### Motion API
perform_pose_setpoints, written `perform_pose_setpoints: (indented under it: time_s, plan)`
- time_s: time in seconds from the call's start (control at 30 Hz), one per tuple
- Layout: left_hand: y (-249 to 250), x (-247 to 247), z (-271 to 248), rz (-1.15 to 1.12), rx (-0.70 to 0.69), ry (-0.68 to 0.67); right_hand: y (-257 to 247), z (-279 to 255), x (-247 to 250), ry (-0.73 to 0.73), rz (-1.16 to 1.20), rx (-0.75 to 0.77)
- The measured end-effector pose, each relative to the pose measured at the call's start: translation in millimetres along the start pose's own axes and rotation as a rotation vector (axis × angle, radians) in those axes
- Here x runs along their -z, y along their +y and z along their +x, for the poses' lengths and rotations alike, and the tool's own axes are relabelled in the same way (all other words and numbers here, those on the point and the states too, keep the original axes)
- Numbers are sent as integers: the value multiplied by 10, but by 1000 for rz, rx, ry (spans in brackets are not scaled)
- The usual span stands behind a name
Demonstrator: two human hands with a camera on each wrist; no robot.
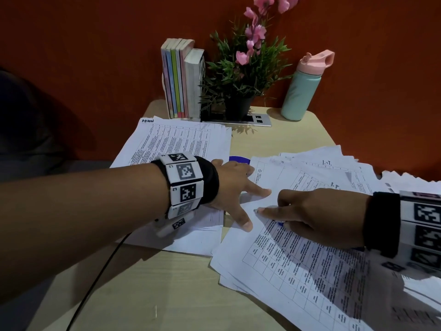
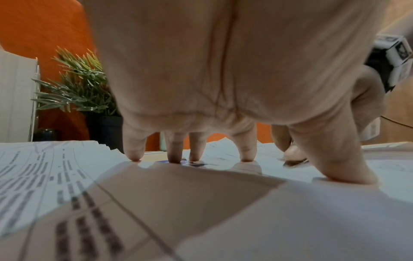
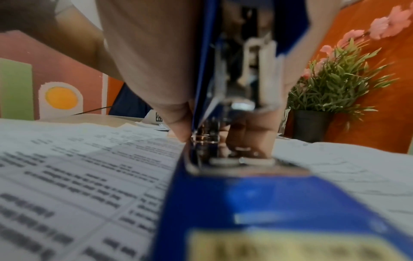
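A blue stapler (image 3: 257, 203) sits over the top corner of the near stack of printed sheets (image 1: 298, 271). My right hand (image 1: 310, 218) grips it from above. From the head view only the stapler's metal nose (image 1: 256, 210) and a bit of blue show under the fingers. In the right wrist view its upper arm slopes down to the base on the paper (image 3: 78, 176). My left hand (image 1: 243, 201) lies spread just left of the stapler. Its fingertips (image 2: 134, 155) press down on the sheets (image 2: 290, 220), and it holds nothing.
A second pile of forms (image 1: 181, 142) lies at the left, with more loose sheets (image 1: 334, 163) at the right. A blue round object (image 1: 238, 160) peeks out between them. Books (image 1: 177, 77), a potted plant (image 1: 241, 75) and a teal bottle (image 1: 301, 89) stand at the back. A black cable (image 1: 95, 278) crosses the table (image 1: 167, 295).
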State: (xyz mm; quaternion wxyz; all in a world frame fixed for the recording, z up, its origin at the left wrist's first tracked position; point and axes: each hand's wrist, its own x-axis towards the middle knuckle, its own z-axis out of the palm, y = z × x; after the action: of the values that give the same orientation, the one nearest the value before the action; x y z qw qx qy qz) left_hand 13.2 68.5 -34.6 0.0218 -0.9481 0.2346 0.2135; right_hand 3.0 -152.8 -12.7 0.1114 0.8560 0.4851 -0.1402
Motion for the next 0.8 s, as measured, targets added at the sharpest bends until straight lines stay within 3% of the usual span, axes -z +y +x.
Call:
perform_pose_setpoints:
  time_s: [0.3,0.8]
  plan:
    - [9,6,-2,-15,-7,12,-53,78,-26,-33,-140,-9]
    - [33,24,2,17,13,-9,-84,66,-70,-46,-130,-40]
